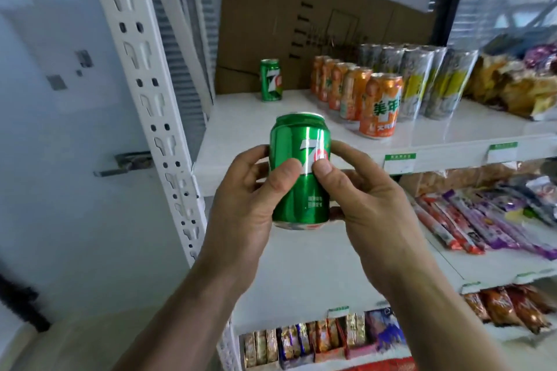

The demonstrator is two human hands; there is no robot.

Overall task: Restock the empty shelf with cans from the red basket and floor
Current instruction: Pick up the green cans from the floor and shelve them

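Note:
A green 7-Up can (297, 144) stands upright in the air in front of the white shelf (241, 135), held by both hands. My left hand (247, 199) wraps its left side with the thumb across the front. My right hand (364, 196) grips its right side, thumb on the logo. A second green can (270, 80) stands alone at the back left of the shelf. To its right runs a row of orange cans (381, 105), then a row of tall silver-and-yellow cans (422, 81).
A sheet of brown cardboard (301, 24) leans behind the shelf. Snack bags (512, 81) fill the shelf's right end. Lower shelves hold wrapped snack bars (482, 220) and small packets (316, 340). A white perforated upright (150, 84) stands at the left, beside a wall.

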